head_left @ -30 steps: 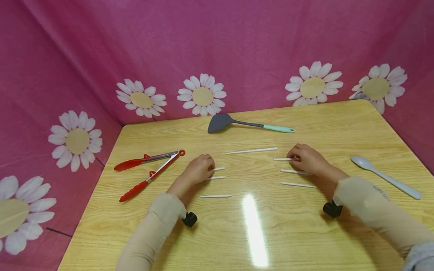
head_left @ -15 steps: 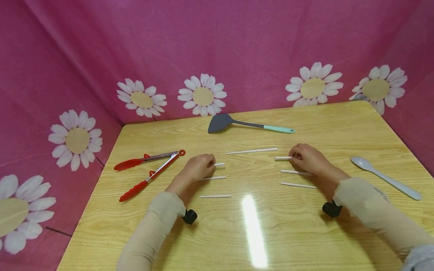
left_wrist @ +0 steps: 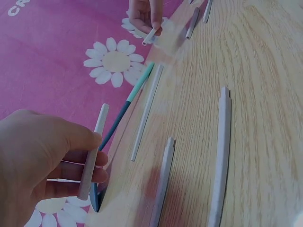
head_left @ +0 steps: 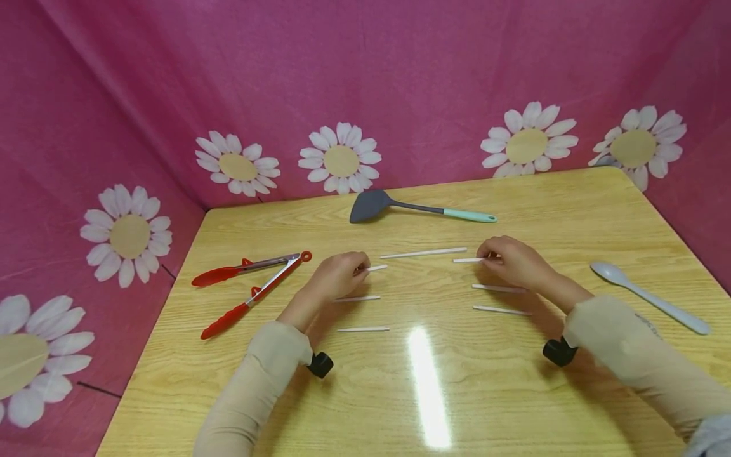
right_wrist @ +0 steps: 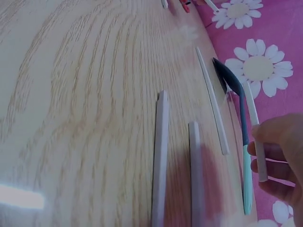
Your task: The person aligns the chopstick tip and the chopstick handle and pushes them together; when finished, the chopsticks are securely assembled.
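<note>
My left hand (head_left: 338, 275) pinches a short white stick (left_wrist: 101, 124) between thumb and fingers, held above the table. On the other side, my right hand (head_left: 518, 261) likewise pinches a short white stick (right_wrist: 251, 106) off the tabletop. A longer white stick (head_left: 424, 252) lies just beyond and between the two hands. Two white sticks lie in front of the left hand, a nearer stick (head_left: 363, 329) and a farther stick (left_wrist: 163, 182) partly hidden by it in the head view. By the right hand are two more, a farther stick (head_left: 497, 288) and a nearer stick (head_left: 501, 310).
A dark spatula (head_left: 372, 206) with a mint handle lies near the table's back edge. Red-handled tongs (head_left: 251, 298) lie spread at the left. A pale grey spoon (head_left: 651, 298) lies at the right. Pink flowered cloth (head_left: 422, 95) hangs behind and along the sides.
Both hands have lifted their sticks off the table and moved slightly away from me and toward the middle, near the long stick. The other sticks and utensils stay in place.
</note>
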### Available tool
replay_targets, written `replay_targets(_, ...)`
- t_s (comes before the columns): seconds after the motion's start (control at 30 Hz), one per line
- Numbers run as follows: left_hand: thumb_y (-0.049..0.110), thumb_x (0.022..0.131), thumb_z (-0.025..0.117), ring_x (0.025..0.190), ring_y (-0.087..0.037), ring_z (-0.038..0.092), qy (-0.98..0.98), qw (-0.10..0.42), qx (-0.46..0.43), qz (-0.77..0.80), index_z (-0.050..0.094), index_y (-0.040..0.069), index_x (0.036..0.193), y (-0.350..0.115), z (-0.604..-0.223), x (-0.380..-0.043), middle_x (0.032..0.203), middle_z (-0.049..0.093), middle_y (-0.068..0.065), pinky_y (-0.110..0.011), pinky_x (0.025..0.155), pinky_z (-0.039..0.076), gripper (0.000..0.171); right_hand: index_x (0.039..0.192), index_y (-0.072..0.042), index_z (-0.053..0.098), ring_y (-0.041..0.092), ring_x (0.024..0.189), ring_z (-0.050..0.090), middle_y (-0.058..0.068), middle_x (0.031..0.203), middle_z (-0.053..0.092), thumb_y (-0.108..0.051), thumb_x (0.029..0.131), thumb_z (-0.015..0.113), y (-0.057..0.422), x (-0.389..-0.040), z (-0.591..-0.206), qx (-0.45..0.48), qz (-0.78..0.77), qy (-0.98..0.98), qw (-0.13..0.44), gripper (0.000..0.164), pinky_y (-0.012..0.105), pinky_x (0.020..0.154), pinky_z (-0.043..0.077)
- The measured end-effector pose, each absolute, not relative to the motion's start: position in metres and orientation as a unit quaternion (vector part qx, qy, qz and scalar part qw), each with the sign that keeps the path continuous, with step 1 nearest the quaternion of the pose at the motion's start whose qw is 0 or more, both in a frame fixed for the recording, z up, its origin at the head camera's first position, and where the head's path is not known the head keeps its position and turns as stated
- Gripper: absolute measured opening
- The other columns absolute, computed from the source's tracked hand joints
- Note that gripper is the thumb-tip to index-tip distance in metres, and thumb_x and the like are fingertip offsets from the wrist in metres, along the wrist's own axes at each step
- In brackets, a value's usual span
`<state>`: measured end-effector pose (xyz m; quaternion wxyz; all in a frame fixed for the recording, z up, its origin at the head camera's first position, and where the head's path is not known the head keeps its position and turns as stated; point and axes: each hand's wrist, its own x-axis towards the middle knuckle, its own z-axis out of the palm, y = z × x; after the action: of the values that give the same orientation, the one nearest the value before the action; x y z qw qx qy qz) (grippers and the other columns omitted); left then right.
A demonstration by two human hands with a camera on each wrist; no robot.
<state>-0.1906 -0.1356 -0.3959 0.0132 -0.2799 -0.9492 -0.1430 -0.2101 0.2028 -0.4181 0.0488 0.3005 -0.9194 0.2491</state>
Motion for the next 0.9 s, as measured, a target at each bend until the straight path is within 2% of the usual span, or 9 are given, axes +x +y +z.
replay_targets(0.4,0.015,0.080,0.056,0.063,-0.007,0.047,-0.947,0.017,-0.282,-0.150,0.058,0.012,0.081,-0.138,-0.398,-0.189,0.073,0.055,0.004,-0.022,0.059,0.040,0.004,0.080,-0.005,0.060,0.014,0.068,0.048,0.002,0.075,0.055,-0.006,0.075,0.060,0.220,-0.215,-0.435,0.287,0.223,-0.932,0.001,0.005,0.030,0.060,0.041)
replay_targets(0.9,0.014,0.079,0.056,0.063,-0.007,0.048,-0.947,0.022,-0.281,-0.152,0.058,0.012,0.081,-0.140,-0.398,-0.189,0.073,0.056,0.004,-0.023,0.059,0.041,0.003,0.077,-0.008,0.060,0.016,0.068,0.047,0.001,0.075,0.052,-0.007,0.073,0.063,0.225,-0.214,-0.444,0.303,0.201,-0.931,0.023,0.005,0.033,0.061,0.039)
